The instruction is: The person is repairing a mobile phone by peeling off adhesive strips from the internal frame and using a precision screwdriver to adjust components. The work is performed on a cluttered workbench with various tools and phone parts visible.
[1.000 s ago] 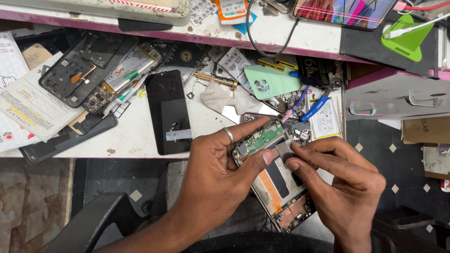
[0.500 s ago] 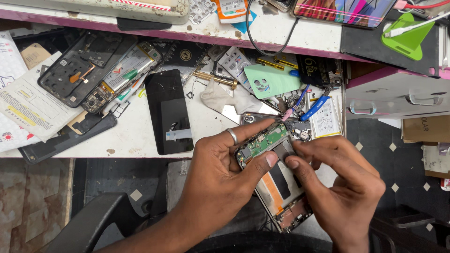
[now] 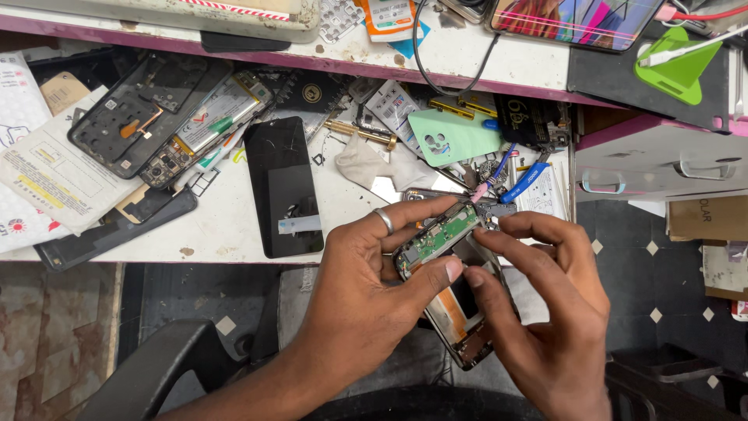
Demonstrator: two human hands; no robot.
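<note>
An opened phone [image 3: 460, 308] with its back off is held tilted below the table's front edge. A green circuit board [image 3: 438, 238] shows at its upper end. My left hand [image 3: 366, 288], with a ring on one finger, grips the phone's upper end, thumb pressed by the board. My right hand [image 3: 545, 312] holds the phone's right side, with its fingertips on the board's right end and beside my left thumb.
The white work table [image 3: 226, 226] carries a black phone screen [image 3: 284, 187], opened phone frames [image 3: 148, 117], a mint-green back cover [image 3: 452, 136], a blue-handled tool [image 3: 523, 182] and paper packets [image 3: 47, 171]. A chair arm [image 3: 156, 366] sits lower left; grey drawers [image 3: 662, 168] are at right.
Both hands have shifted slightly on the phone. My left thumb has slid along the board's lower edge and my right fingers have closed in on the board.
</note>
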